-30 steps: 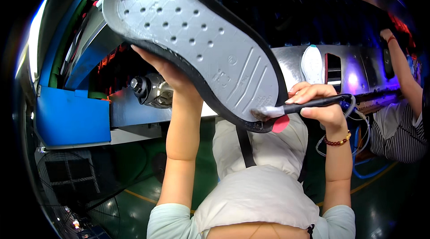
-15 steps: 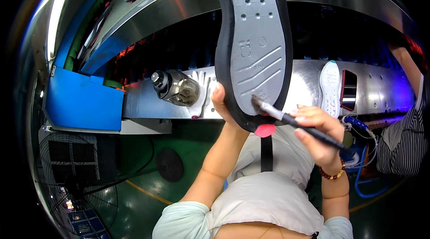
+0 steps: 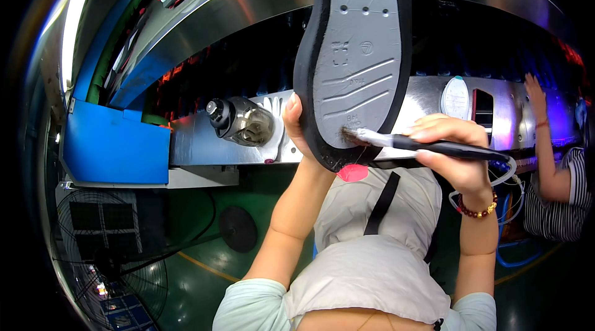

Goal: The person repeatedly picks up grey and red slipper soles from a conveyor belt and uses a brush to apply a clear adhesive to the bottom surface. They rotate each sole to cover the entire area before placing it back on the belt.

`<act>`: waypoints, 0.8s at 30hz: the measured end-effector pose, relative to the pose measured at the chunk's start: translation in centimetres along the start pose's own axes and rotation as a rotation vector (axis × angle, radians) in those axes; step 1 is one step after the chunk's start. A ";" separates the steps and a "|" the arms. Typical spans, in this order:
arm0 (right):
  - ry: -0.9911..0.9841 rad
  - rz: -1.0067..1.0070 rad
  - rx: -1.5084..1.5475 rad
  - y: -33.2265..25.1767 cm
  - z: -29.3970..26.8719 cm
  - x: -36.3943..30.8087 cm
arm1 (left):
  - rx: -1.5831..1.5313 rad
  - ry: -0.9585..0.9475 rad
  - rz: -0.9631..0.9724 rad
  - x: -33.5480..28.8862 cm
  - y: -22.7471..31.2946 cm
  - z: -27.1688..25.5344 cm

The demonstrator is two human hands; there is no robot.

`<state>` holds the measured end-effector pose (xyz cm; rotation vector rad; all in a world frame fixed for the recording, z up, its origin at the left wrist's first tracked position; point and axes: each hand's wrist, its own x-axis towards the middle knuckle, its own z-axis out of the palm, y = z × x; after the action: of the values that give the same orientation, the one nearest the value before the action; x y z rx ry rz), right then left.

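Grip: both hands are closed, each on one item. Left hand holds one grey sole with a black rim by its lower end, thumb on the left edge, other fingers hidden behind. Right hand pinches one brush by its black handle; bristles touch the grey face near that end. Sole is raised in front of the bench, one pink tab at its lower tip. Count, bench: one dark bottle, one white glove partly behind it, one white insole. Also one bracelet on the right wrist, one fan at lower left, one co-worker's hand at far right. Change against 0.5 s ago: sole slightly further left; brush handle now nearly level, previously slanting down to the right; bristles remain near the same end; co-worker's hand, then hidden at the upper right, now shows over the bench.
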<state>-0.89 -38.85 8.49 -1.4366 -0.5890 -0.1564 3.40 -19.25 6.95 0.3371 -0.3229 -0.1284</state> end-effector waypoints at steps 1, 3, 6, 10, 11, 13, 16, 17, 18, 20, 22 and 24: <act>-0.094 0.073 0.016 -0.2 -0.1 0.4 | 0.015 -0.018 -0.024 0.1 0.4 -0.3; -0.268 0.037 0.047 -0.1 -0.5 0.7 | -0.078 -0.091 -0.079 0.3 0.3 0.4; -0.150 0.193 0.190 -0.9 -0.2 0.8 | 0.015 -0.018 -0.059 0.4 0.7 0.0; -0.208 0.226 0.177 -0.7 1.0 -0.2 | -0.011 0.010 -0.187 1.1 1.5 -0.4; -0.321 0.236 0.269 -0.8 1.0 -0.3 | -0.015 0.034 -0.190 1.4 1.5 -0.6; -0.413 0.139 0.211 -1.3 1.0 0.0 | -0.040 0.023 -0.292 1.7 1.8 -0.1; -0.191 0.136 0.129 -1.9 -0.6 0.9 | -0.176 -0.038 -0.514 1.7 2.2 1.5; -0.279 0.057 -0.116 -1.5 -1.1 1.4 | -0.150 0.000 -0.582 1.7 2.1 2.1; -0.359 0.041 -0.004 -0.9 -1.0 1.6 | -0.125 0.038 -0.651 1.7 2.0 2.6; -0.592 0.040 -0.037 -1.4 -1.5 2.2 | 0.062 0.115 -0.751 1.5 2.1 3.2; -0.667 0.043 -0.114 -2.4 -2.2 2.7 | 0.245 0.188 -0.850 1.3 2.0 3.2; -0.603 0.037 -0.043 -2.3 -2.4 2.8 | 0.288 0.216 -0.905 0.9 2.0 3.1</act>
<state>1.13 -40.77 11.74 -1.5352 -1.0514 0.3081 3.37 -18.46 10.65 0.7616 0.0493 -0.9333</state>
